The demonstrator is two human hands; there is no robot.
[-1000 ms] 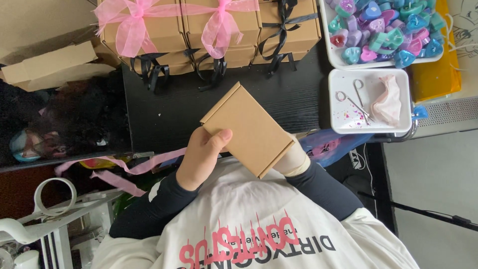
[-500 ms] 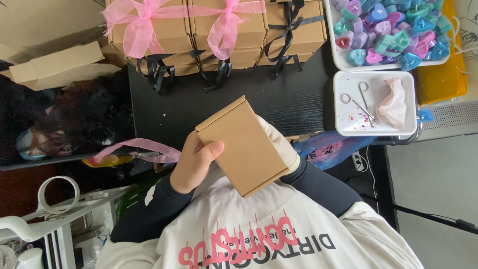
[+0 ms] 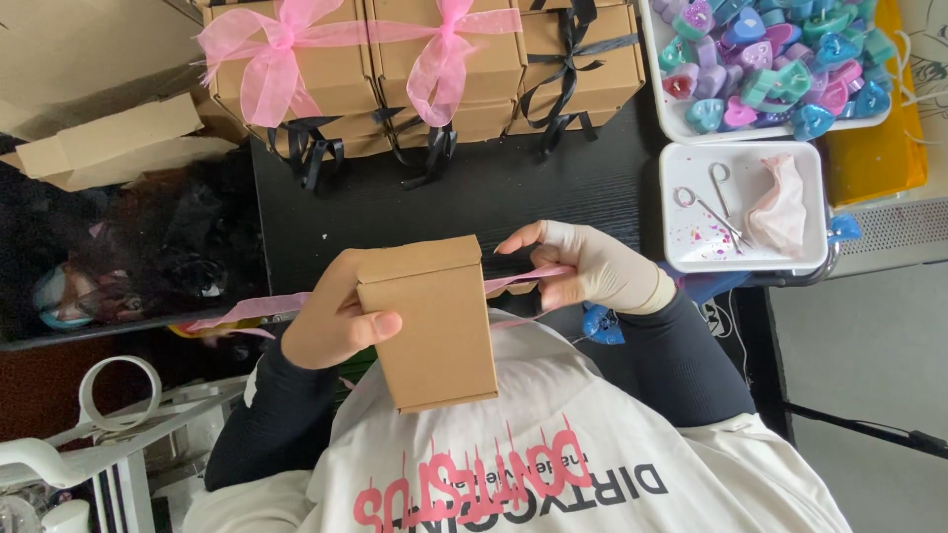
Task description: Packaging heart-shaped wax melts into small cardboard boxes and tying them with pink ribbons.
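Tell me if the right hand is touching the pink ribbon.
Touching. The head view shows the right hand pinching the pink ribbon beside the box.

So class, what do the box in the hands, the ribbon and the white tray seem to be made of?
Box: brown kraft cardboard, matte, with folded creases. Ribbon: thin pink sheer fabric, probably organza, slightly see-through. White tray: likely smooth plastic or enamel, faintly glossy; hard to tell which.

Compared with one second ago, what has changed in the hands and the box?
The right hand has come out from behind the brown box and now pinches the pink ribbon, pulled across behind it. The box turned more upright. The left hand still grips its side; bowed boxes and trays stayed.
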